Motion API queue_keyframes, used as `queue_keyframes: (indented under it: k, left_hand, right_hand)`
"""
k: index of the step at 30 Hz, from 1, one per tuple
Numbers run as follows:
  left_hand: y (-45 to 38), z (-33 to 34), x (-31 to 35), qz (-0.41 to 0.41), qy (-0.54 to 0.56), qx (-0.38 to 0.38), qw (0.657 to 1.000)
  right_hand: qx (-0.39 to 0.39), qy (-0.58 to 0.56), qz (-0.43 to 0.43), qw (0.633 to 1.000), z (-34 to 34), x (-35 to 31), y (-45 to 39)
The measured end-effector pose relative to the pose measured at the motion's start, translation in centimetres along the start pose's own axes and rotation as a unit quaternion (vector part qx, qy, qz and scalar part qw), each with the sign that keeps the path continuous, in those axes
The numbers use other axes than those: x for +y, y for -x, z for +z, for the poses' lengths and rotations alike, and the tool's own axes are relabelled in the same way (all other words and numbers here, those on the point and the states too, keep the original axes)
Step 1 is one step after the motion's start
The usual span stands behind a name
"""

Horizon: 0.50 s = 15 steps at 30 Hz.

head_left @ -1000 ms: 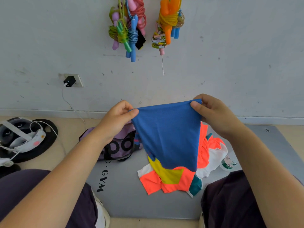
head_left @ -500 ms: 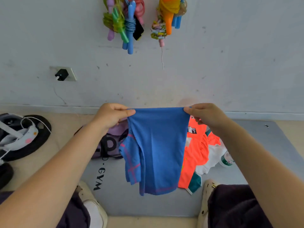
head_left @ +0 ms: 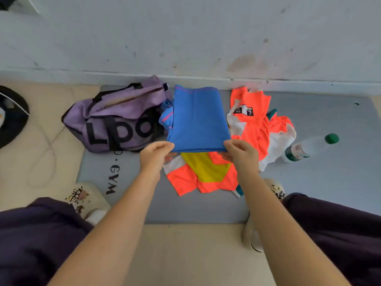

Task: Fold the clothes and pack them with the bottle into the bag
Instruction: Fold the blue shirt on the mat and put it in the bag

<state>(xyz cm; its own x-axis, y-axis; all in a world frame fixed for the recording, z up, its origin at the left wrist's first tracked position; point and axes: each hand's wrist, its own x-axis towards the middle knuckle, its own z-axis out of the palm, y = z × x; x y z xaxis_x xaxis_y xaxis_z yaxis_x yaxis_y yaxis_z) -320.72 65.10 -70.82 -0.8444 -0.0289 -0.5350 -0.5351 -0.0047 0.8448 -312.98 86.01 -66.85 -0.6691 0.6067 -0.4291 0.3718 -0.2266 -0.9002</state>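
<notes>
Both hands pinch the near edge of the blue garment: the left hand holds its near left corner and the right hand holds its near right corner, each grip closed with the thumb on top and the fingers curled under the cloth. The blue garment is folded into a rough rectangle with a thin pink line of stitching along its far edge, and it lies on the grey mat, partly over the orange clothes. The orange clothes have white, teal and yellow parts; a small dark label sits on them to the right of the blue garment, but its writing is too small to read.

Just left of the blue garment lies the purple bag, touching it at the side. Big black letters on the bag read "LDO", and the end of the word is hidden behind the blue garment. On the grey mat, near the left hand, black letters read "GYM" after a dot. The bottle lies on its side to the right of the orange clothes, clear, with a green cap and a green and white label that I cannot read.

Two pale shoes with small pictures stand at the near edge of the grey mat.
</notes>
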Motion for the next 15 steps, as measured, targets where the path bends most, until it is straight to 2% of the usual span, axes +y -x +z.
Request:
queue_keyframes:
  k: [5,12,14,15]
  left_hand:
    - [0.0,-2.7,-11.6,-0.186,-0.049,0.015,0.981]
    - [1.1,-5.3,-17.6,-0.324,-0.142,-0.040,0.934]
    - [1.3,-5.9,-17.7,-0.366,-0.200,-0.089,0.905]
    - [1.2,-6.2,-17.5,-0.376,-0.243,-0.120,0.886]
  right_hand:
    - [0.024,0.057,0.190,0.980,-1.7,12.1,0.8]
    - [-0.079,0.098,0.357,0.926,-4.9,17.8,2.2]
    - [-0.121,0.195,0.392,0.891,-5.9,18.5,2.4]
    - [-0.158,0.293,0.395,0.856,-6.3,18.6,2.3]
